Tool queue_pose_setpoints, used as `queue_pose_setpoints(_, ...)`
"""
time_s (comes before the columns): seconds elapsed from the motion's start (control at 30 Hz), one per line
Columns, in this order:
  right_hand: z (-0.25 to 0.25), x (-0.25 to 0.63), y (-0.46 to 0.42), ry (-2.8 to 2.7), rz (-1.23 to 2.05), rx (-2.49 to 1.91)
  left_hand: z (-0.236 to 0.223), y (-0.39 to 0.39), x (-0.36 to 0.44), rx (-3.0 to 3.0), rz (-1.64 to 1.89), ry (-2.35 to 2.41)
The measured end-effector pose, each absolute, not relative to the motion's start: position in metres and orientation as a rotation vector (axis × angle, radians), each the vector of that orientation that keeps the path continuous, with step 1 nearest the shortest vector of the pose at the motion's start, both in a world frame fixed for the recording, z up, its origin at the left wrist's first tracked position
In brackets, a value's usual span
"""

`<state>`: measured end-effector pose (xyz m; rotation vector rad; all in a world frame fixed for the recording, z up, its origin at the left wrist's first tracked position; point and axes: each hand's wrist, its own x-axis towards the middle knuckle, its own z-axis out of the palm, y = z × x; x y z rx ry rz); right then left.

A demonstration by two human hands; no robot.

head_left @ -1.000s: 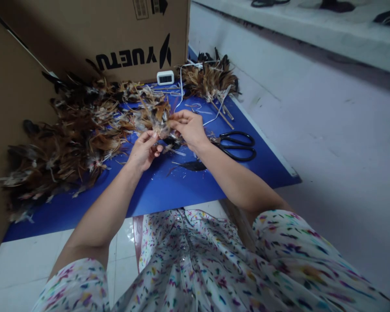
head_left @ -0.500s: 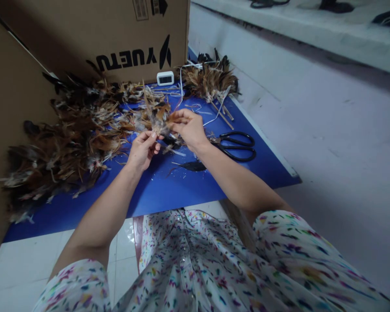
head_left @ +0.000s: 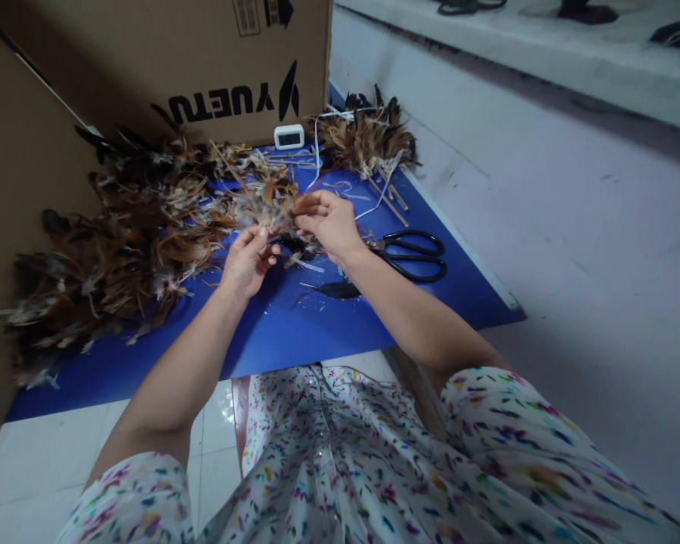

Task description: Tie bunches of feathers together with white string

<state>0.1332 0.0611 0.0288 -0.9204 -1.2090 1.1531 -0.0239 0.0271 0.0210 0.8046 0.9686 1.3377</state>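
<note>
Leftward by a little, the left hand (head_left: 249, 261) has shifted; its thumb and fingers pinch the feather bunch (head_left: 265, 211) above the counter (head_left: 300, 332), left of the scissors (head_left: 411, 257). The right hand (head_left: 332, 225), nearly closed, pinches a brown feather (head_left: 306, 203). Feathers are apparently being arranged; placing this one calls for a steady left pinch.

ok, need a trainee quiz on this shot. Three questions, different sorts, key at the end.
1. True or false: the black-handled scissors lie on the blue tabletop.
2. Fill in: the upside-down brand on the cardboard box behind the white digital display reads ____.
3. Choose: the left hand and right hand both pinch
A) sticks
B) feathers
C) white string

Key: 1 true; 2 YUETU; 3 B.
</note>
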Motion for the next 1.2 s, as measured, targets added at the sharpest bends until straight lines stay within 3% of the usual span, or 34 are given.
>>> queue_pose_setpoints(1.2,0.027,0.1377,0.0647,-1.04,1.282,-0.821,0.0186,0.026,-0.0213,0.765,1.309,1.018)
